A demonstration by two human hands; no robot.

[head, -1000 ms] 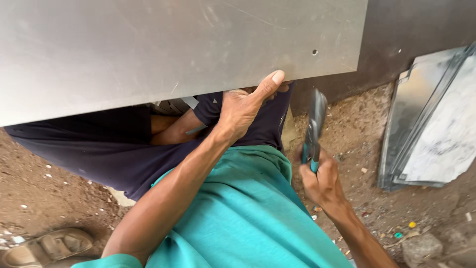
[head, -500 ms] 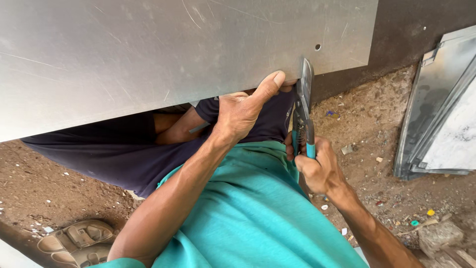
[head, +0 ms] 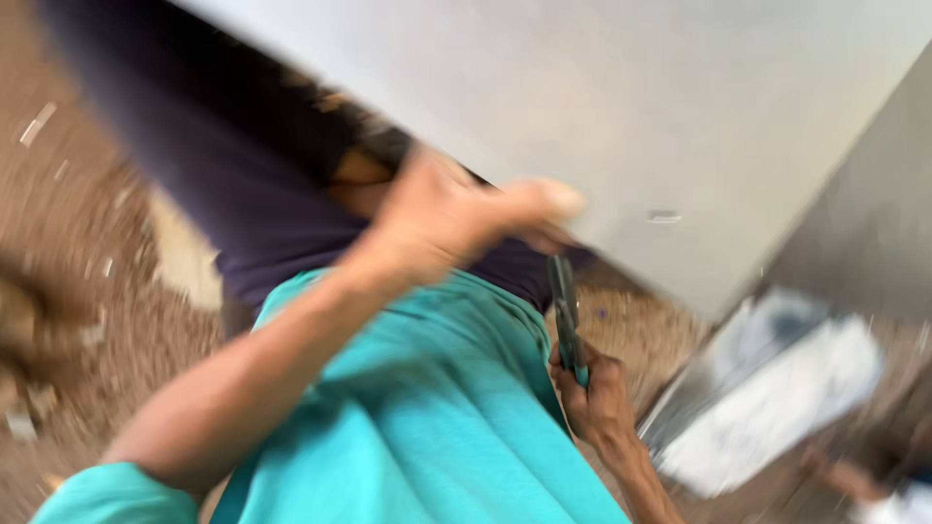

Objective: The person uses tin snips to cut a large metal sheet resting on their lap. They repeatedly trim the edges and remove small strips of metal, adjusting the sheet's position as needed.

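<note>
Across the top of the frame, a big grey metal sheet point(head: 621, 107) is held along its lower edge by the left hand point(head: 442, 218), thumb stretched out to the right against it, so that grip is closed on the sheet. Lower down, right of centre, snips point(head: 565, 315) with teal handles are clenched in the right hand point(head: 594, 398), blades pointing up just under the sheet's edge. Everything's pretty blurred. More sheet metal point(head: 767, 398) can be made out on the dirt ground point(head: 116, 320) at lower right.
</note>
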